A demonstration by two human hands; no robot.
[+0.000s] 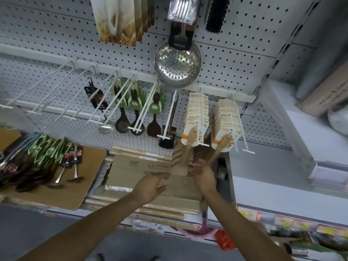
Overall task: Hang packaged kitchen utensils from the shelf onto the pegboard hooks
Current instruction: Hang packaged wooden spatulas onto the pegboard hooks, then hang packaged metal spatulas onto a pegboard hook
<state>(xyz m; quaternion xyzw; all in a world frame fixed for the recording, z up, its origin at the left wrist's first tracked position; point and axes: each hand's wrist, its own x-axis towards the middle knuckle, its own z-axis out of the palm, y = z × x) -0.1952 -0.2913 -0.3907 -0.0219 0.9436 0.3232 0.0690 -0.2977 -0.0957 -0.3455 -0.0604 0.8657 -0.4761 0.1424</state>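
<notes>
Pegboard (56,34): back wall, behind everything.
Skimmer (177,63): upper centre on pegboard, above hook row.
Hook row: empty hooks (43,91) at left; ladles/spoons (131,110) hung mid; two full rows of wooden spatulas (195,117) at right.
Shelf (222,219): below hooks.
Cardboard box (131,170): on shelf, centre, under spatulas.
Utensil pile (43,153): on board left of box.
Left hand (150,187): over box, just left of spatula blades.
Right hand (203,174): at spatula blades, right of left hand.
</notes>
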